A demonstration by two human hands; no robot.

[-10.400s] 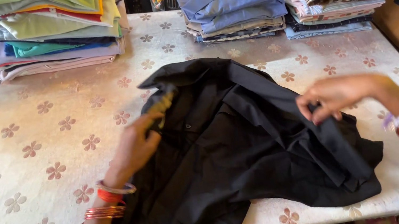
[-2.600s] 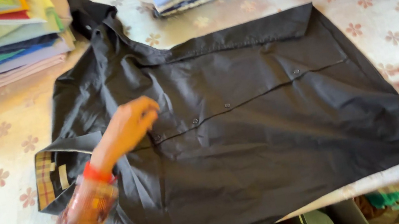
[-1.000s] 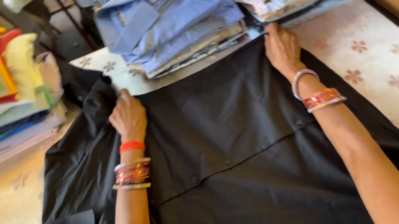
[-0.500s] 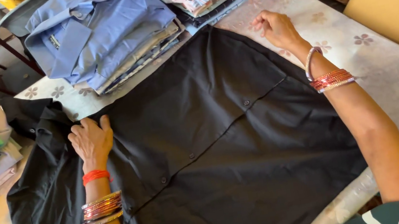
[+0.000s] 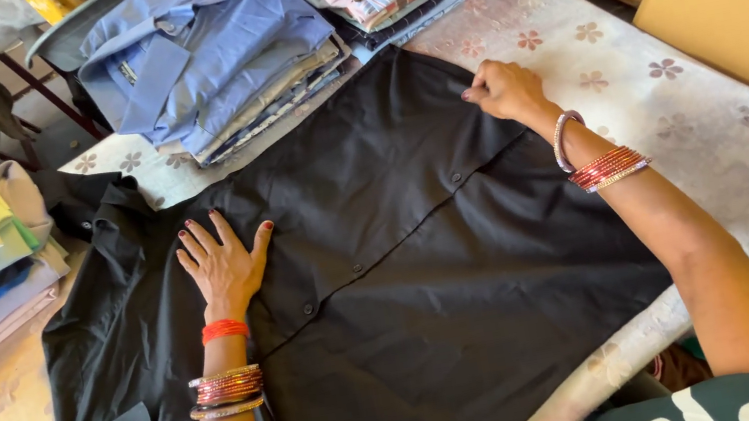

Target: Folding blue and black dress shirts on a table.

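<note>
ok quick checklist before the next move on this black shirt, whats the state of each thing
1. Black shirt lies spread flat on the table: ok.
2. Left hand pressed flat on the shirt, fingers spread: ok.
3. Right hand pinching the shirt's far edge: ok.
4. Button placket closed along the front: ok where visible; the part under the left arm cannot tell.
5. Shirt clear of the blue shirt stack: not ok, its edge reaches the stack.
6. Near side fully on the table: not ok, fabric hangs over the near edge.
</note>
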